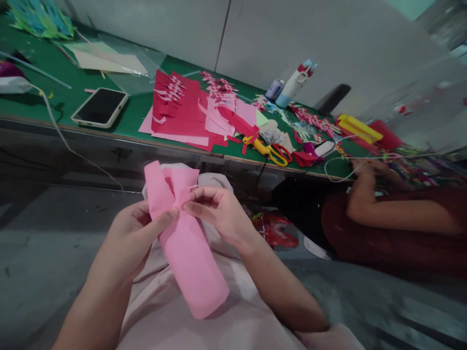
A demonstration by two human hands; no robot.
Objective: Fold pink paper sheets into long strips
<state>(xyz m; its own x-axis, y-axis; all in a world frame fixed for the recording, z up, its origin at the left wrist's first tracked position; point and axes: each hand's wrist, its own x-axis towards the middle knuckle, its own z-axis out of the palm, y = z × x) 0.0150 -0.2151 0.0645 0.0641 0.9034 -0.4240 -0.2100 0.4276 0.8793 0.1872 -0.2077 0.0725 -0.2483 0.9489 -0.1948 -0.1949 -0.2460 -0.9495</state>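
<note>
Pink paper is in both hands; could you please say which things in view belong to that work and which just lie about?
Belonging: pink paper, in left fingers and right fingers; probably red sheets, yellow-handled scissors.

Probably lying about: phone, white bottle, red plastic bag.

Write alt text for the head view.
A left hand and right hand pinch gathered pink paper over a lap. Beyond, a green table bears red paper, a phone, scissors and a bottle; a co-worker's arm shows at right.

The left hand [127,238] and right hand [223,214] pinch with thumbs [199,210] nearly meeting, the left's hidden fingertips apparently curled.
</note>
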